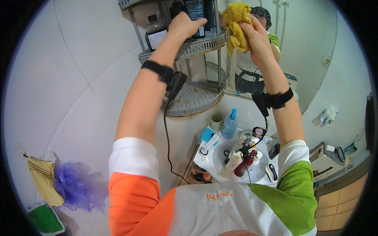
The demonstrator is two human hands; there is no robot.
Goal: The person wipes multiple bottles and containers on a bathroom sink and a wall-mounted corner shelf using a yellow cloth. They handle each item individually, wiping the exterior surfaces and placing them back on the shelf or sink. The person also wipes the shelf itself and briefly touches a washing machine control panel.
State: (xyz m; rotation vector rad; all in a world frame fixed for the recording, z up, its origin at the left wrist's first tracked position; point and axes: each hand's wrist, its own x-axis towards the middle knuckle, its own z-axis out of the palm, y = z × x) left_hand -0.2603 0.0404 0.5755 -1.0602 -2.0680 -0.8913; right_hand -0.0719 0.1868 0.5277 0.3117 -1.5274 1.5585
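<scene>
My left hand (186, 26) reaches over the middle tier of a grey corner shelf (203, 47), among dark bottles; its fingertips are hidden, so whether it grips one cannot be told. Beside it stand a clear bottle with a black cap and a white label (156, 37) and, to the right, a tall dark bottle (197, 13). My right hand (258, 39) holds a bunched yellow cloth (237, 28) up in front of the wall mirror (307, 38). The lowest shelf tier (193, 100) shows brown stains and has nothing standing on it.
Below is a white washbasin (218, 165) crowded with several pump bottles. A blue pump bottle (229, 125) and a green cup (216, 121) stand on its back edge. A purple mesh sponge (73, 184) hangs at left. Black cables hang from both wrist straps.
</scene>
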